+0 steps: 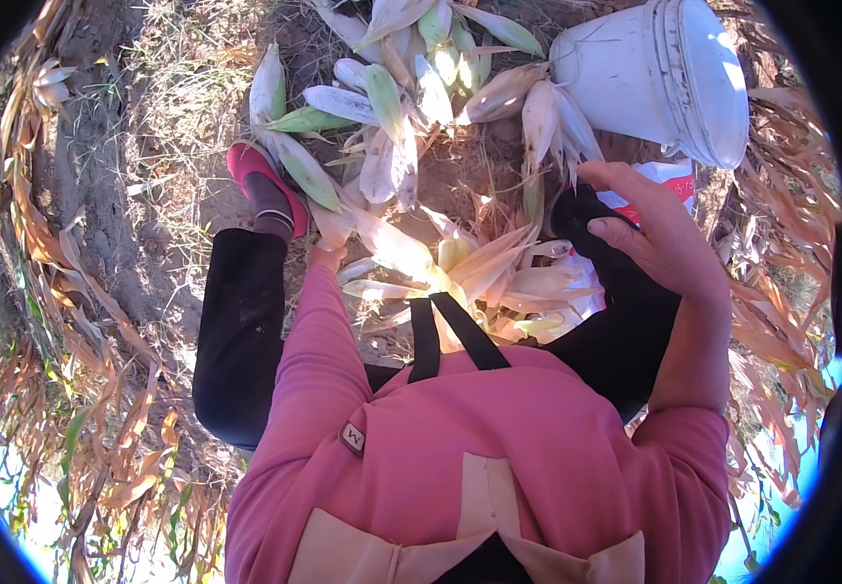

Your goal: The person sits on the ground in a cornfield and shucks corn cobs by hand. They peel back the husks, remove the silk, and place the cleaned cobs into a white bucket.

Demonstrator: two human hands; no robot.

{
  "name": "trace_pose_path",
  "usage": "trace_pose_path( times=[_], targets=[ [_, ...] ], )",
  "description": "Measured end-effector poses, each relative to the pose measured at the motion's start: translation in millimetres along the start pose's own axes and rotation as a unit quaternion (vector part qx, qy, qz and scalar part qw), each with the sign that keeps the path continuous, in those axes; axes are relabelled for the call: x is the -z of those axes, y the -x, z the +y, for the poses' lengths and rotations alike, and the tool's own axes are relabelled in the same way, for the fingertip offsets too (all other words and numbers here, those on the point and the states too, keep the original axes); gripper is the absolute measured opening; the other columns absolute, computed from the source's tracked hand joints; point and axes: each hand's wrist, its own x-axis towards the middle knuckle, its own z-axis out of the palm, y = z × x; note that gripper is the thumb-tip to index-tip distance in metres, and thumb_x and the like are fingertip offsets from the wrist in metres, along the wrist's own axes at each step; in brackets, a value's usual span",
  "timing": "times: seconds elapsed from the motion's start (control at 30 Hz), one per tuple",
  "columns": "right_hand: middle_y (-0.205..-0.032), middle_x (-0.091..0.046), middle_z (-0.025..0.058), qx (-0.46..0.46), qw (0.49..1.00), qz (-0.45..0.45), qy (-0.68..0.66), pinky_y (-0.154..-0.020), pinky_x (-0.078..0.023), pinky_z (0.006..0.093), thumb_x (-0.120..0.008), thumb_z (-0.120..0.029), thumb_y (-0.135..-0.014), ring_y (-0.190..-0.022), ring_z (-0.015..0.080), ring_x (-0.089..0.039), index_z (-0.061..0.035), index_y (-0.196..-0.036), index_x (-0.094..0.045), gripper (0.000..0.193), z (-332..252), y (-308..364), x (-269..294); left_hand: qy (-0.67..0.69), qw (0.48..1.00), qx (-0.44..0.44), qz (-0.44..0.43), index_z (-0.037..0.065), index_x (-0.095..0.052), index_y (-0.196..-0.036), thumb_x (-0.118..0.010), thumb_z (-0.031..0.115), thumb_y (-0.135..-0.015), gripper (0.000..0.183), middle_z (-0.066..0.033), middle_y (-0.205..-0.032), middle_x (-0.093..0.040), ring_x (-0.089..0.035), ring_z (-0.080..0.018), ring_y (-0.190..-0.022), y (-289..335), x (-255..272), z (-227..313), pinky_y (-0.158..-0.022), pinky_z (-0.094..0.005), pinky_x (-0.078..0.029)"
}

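My left hand (327, 256) is low by my left shoe, its fingers closed around the pale husk end of an ear of corn (308, 173); part of the grip is hidden. My right hand (649, 229) is raised over my right leg, thumb apart from the fingers and nothing in it. Several more unshucked ears lie in a heap (382, 146) ahead of me, with green, white and purplish husks. Between my legs rests a pile of loose, dry husks (479, 268), brightly sunlit.
A white plastic bucket (625, 78) lies on its side at the far right. A red and white bag (672, 181) shows beside my right hand. My red shoe (249, 164) stands by the ears. Dry corn stalks (80, 311) line both sides.
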Motion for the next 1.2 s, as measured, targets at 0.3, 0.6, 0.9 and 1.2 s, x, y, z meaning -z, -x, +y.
trace_pose_path(
  times=[0.3,0.6,0.9,1.2],
  targets=[
    [-0.109,-0.058,0.0183,-0.014,0.999,-0.024,-0.040,-0.085,-0.045,0.0393,-0.064,-0.017,-0.084,-0.100,0.0373,-0.056,-0.0004,-0.122,-0.050,0.044,3.0,-5.4,-7.0,-0.066,0.991,0.003,-0.115,-0.004,-0.058,-0.119,-0.078,0.047,-0.064,0.078,-0.0216,-0.119,-0.060,-0.059,-0.0329,-0.109,35.9,-53.1,75.5,-0.091,-0.0369,-0.047],
    [-0.111,-0.059,0.0181,0.008,1.000,-0.003,0.001,-0.086,-0.045,0.0393,-0.063,-0.021,-0.086,-0.102,0.0366,-0.056,-0.0018,-0.123,-0.050,0.044,5.5,7.1,-10.0,0.202,0.976,-0.020,-0.083,-0.010,-0.043,-0.128,-0.080,0.039,-0.062,0.091,-0.0235,-0.124,-0.055,-0.058,-0.0312,-0.109,88.0,-65.4,154.5,-0.090,-0.0361,-0.046],
    [-0.108,-0.060,0.0180,0.024,0.998,0.017,0.046,-0.083,-0.046,0.0385,-0.062,-0.018,-0.087,-0.098,0.0334,-0.058,-0.0028,-0.122,-0.051,0.040,14.0,20.3,-4.3,-0.365,0.902,-0.008,-0.229,-0.001,-0.067,-0.105,-0.069,0.057,-0.065,0.071,-0.0185,-0.097,-0.068,-0.066,-0.0286,-0.083,146.1,19.6,236.0,-0.076,-0.0360,-0.050],
    [-0.096,-0.064,0.0160,0.029,0.998,0.034,0.041,-0.078,-0.048,0.0360,-0.060,-0.025,-0.090,-0.084,0.0285,-0.061,-0.0035,-0.123,-0.053,0.040,7.0,18.9,-7.1,-0.142,0.873,-0.280,-0.373,-0.001,-0.040,-0.136,-0.074,0.039,-0.066,0.087,-0.0150,-0.120,-0.059,-0.058,-0.0224,-0.107,280.4,115.0,333.4,-0.092,-0.0349,-0.044]
  ],
)
